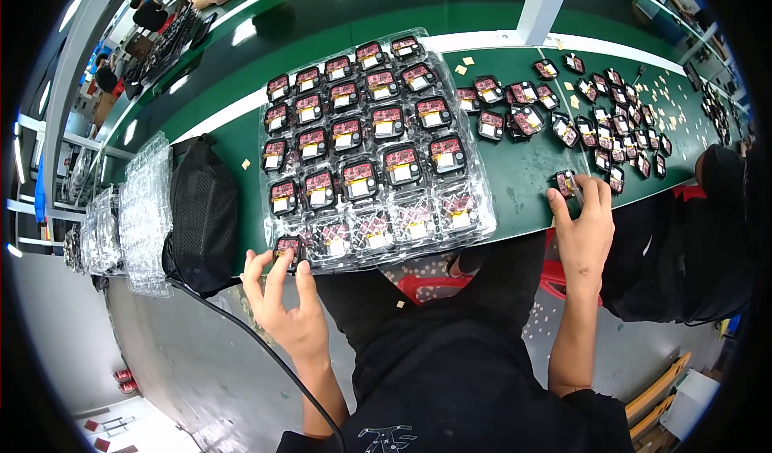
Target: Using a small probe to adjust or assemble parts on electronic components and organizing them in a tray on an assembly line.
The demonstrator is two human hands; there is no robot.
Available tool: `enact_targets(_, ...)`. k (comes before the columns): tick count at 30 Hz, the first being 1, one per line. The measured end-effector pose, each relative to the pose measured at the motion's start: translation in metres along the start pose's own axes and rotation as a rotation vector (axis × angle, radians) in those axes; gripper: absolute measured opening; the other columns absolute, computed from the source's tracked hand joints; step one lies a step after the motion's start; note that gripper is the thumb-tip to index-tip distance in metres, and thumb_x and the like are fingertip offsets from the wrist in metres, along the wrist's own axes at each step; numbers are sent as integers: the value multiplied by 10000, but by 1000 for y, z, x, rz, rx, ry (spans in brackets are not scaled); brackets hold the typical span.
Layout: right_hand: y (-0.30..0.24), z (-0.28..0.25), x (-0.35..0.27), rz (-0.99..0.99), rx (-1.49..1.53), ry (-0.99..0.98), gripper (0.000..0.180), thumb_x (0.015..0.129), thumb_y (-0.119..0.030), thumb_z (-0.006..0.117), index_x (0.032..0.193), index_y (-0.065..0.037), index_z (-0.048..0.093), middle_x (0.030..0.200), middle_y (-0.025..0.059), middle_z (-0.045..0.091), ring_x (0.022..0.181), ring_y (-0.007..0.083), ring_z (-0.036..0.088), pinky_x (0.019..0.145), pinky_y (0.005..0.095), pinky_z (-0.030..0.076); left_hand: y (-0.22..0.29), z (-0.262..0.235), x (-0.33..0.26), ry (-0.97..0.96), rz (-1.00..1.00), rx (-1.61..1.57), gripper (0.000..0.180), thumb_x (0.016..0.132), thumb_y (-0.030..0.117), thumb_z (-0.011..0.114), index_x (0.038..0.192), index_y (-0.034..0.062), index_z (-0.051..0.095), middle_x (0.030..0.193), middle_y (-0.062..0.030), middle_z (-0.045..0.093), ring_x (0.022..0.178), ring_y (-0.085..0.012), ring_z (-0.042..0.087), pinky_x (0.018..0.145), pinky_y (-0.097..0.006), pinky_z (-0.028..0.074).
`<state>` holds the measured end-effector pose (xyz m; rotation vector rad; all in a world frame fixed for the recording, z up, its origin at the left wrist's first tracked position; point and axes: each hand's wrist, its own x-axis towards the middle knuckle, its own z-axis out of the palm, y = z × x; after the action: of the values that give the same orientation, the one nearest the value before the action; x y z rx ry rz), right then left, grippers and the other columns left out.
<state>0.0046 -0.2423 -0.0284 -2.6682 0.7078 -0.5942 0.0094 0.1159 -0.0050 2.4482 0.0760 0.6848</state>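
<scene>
Touching module [288,241] with left hand [287,316] at near-left corner of tray [482,220]; cannot tell if gripped. Gripping second module [563,182] over bench [521,192] with right hand [585,232].

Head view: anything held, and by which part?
Right hand: a square black module with a red face, apparently pinched by its side edges. Left hand: touching a similar module at the clear plastic tray's near-left corner; grip cannot be told.

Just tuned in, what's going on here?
A person's left hand is at a square black device with a red face, in the near-left corner of a clear plastic tray. The right hand grips a similar black device at the green tabletop. Four farther tray rows are filled; the nearest looks mostly unfilled. Loose devices lie rightward.
</scene>
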Motion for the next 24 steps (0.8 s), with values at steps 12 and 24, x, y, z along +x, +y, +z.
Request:
enact_targets(12, 0, -1, -1, -28, 224, -42, 367, 837, -140, 786, 1155, -35, 637, 1123, 153, 613, 935, 346, 681, 793, 428, 561, 12, -6, 7, -108, 56, 150, 333, 932, 120, 725, 1258, 49, 721, 1435, -193, 522, 1415, -418, 430, 1161, -504, 331)
enact_targets(24, -35, -47, -26, -497, 956, -237, 648, 662, -78, 936, 1222, -35, 614, 1161, 128, 606, 698, 82, 537, 539, 209, 432, 72, 21, -34, -557, -57, -1302, 385, 992, 183, 702, 1255, -70, 579, 1219, -223, 611, 1114, -350, 672, 953, -442, 573)
